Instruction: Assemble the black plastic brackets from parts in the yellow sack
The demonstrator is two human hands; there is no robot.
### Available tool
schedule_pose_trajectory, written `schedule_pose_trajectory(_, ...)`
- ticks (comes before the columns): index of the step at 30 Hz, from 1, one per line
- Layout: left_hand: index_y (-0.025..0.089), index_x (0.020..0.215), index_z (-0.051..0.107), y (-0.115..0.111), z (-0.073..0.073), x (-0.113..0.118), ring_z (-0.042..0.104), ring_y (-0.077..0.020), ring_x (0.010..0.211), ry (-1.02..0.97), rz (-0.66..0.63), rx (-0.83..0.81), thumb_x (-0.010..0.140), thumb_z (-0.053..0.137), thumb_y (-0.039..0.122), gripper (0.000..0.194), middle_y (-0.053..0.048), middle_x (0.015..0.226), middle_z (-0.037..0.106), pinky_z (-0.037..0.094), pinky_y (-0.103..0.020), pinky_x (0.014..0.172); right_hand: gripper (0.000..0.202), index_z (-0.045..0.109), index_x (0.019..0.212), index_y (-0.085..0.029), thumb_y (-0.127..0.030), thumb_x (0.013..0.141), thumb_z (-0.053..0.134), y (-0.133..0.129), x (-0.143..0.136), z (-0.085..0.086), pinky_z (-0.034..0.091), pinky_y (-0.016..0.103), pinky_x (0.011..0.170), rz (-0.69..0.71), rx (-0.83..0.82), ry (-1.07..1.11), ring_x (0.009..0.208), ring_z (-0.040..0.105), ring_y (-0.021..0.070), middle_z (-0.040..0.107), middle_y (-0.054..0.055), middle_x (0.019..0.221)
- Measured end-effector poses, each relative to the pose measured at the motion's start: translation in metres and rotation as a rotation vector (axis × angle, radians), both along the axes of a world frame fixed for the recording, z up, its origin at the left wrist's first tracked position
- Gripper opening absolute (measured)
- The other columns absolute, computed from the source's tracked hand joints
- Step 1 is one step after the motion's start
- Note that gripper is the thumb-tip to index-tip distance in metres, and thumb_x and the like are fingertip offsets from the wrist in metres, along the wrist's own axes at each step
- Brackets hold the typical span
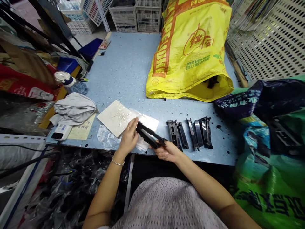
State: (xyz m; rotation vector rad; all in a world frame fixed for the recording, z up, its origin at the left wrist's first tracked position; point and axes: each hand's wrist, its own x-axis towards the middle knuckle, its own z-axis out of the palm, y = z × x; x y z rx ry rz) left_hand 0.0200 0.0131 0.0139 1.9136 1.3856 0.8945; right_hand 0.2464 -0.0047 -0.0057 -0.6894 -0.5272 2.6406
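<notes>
Both our left hand (pixel 128 136) and right hand (pixel 168 152) hold one black part (pixel 147 138); it is nearer us than the yellow bag (pixel 182 68).

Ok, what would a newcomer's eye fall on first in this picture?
Probably the big yellow sack at the far right of the blue table. Next, the left hand and right hand holding a black part at the near edge, with several black pieces lying to the right.
</notes>
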Motion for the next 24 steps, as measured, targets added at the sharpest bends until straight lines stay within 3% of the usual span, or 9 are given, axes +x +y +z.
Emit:
schedule_pose_trajectory(3, 0.031, 0.154, 0.023, -0.031, 0.011, 0.016, 0.036, -0.0251, 0.142, 0.004, -0.251, 0.046, 0.089, 0.041, 0.005, 0.072, -0.009, 0.157, 0.034, 0.035, -0.046, 0.116, 0.031, 0.057, 0.078, -0.016, -0.046, 0.087, 0.053, 0.01, -0.018, -0.003, 0.017, 0.018, 0.036, -0.14, 0.17, -0.24, 0.036, 0.016, 0.0047, 0.032, -0.01, 0.048)
schedule_pose_trajectory(6, 0.029, 0.154, 0.026, -0.065, 0.025, 0.021, 0.042, -0.027, 0.139, -0.004, -0.263, 0.029, 0.089, 0.052, 0.013, 0.071, -0.012, 0.15, 0.042, 0.038, -0.047, 0.115, 0.023, 0.059, 0.078, -0.016, -0.037, 0.088, 0.055, 0.0, -0.035, 0.01, 0.032, 0.019, 0.044, -0.226, 0.588, -0.584, 0.047, 0.042, 0.0082, 0.054, -0.004, 0.06)
schedule_pose_trajectory(8, 0.03, 0.148, 0.04, -0.09, 0.041, 0.012, 0.053, -0.0273, 0.127, 0.027, -0.209, 0.011, 0.086, 0.061, 0.019, 0.066, -0.012, 0.137, 0.055, 0.045, -0.046, 0.109, 0.017, 0.062, 0.09, -0.017, -0.032, 0.091, 0.054, -0.016, -0.039, 0.027, 0.04, 0.02, 0.051, -0.094, 0.812, -0.6, 0.057, 0.054, 0.0106, 0.063, -0.001, 0.072)
schedule_pose_trajectory(10, 0.034, 0.134, 0.058, -0.117, 0.058, -0.008, 0.061, -0.0255, 0.114, 0.078, -0.178, -0.082, 0.086, 0.063, 0.022, 0.05, -0.009, 0.123, 0.064, 0.051, -0.041, 0.101, 0.019, 0.062, 0.105, -0.019, -0.031, 0.094, 0.052, -0.029, -0.033, 0.047, 0.046, 0.022, 0.057, 0.137, 0.966, -0.456, 0.062, 0.061, 0.012, 0.068, 0.0, 0.079)
schedule_pose_trajectory(13, 0.035, 0.109, 0.072, -0.148, 0.066, -0.063, 0.066, -0.0245, 0.104, 0.159, -0.128, -0.41, 0.085, 0.063, 0.032, 0.026, -0.006, 0.112, 0.069, 0.054, -0.035, 0.093, 0.024, 0.065, 0.111, -0.02, -0.033, 0.098, 0.05, -0.025, 0.0, 0.071, 0.051, 0.027, 0.073, 0.268, 1.256, -0.432, 0.08, 0.068, 0.0149, 0.072, 0.004, 0.093)
schedule_pose_trajectory(15, 0.031, 0.096, 0.076, -0.154, 0.046, -0.112, 0.067, -0.0262, 0.1, 0.214, -0.036, -0.625, 0.081, 0.064, 0.042, 0.022, -0.005, 0.106, 0.072, 0.053, -0.035, 0.091, 0.024, 0.068, 0.107, -0.019, -0.03, 0.099, 0.047, -0.008, 0.032, 0.076, 0.052, 0.031, 0.079, 0.175, 1.444, -0.725, 0.087, 0.068, 0.0173, 0.072, 0.006, 0.097)
schedule_pose_trajectory(18, 0.025, 0.078, 0.074, -0.138, -0.009, -0.19, 0.068, -0.0314, 0.096, 0.395, 0.245, -0.792, 0.068, 0.066, 0.045, 0.024, -0.005, 0.089, 0.074, 0.052, -0.04, 0.089, 0.027, 0.068, 0.111, -0.019, -0.015, 0.096, 0.045, 0.026, 0.077, 0.064, 0.052, 0.04, 0.087, 0.121, 1.697, -1.143, 0.102, 0.065, 0.0226, 0.071, 0.01, 0.109)
schedule_pose_trajectory(21, 0.021, 0.061, 0.063, -0.113, -0.057, -0.25, 0.066, -0.0359, 0.1, 0.676, 0.526, -0.814, 0.064, 0.063, 0.036, 0.015, -0.005, 0.071, 0.07, 0.05, -0.042, 0.086, 0.041, 0.063, 0.125, -0.022, -0.005, 0.093, 0.043, 0.053, 0.096, 0.044, 0.046, 0.047, 0.102, 0.209, 1.951, -1.131, 0.13, 0.05, 0.0255, 0.061, 0.009, 0.135)
schedule_pose_trajectory(24, 0.019, 0.055, 0.054, -0.095, -0.074, -0.273, 0.065, -0.0376, 0.101, 0.755, 0.599, -0.822, 0.063, 0.061, 0.032, 0.017, -0.005, 0.062, 0.064, 0.048, -0.043, 0.085, 0.044, 0.057, 0.134, -0.024, -0.008, 0.096, 0.042, 0.072, 0.09, 0.029, 0.042, 0.049, 0.106, 0.266, 2.085, -1.058, 0.137, 0.041, 0.0265, 0.054, 0.007, 0.143)
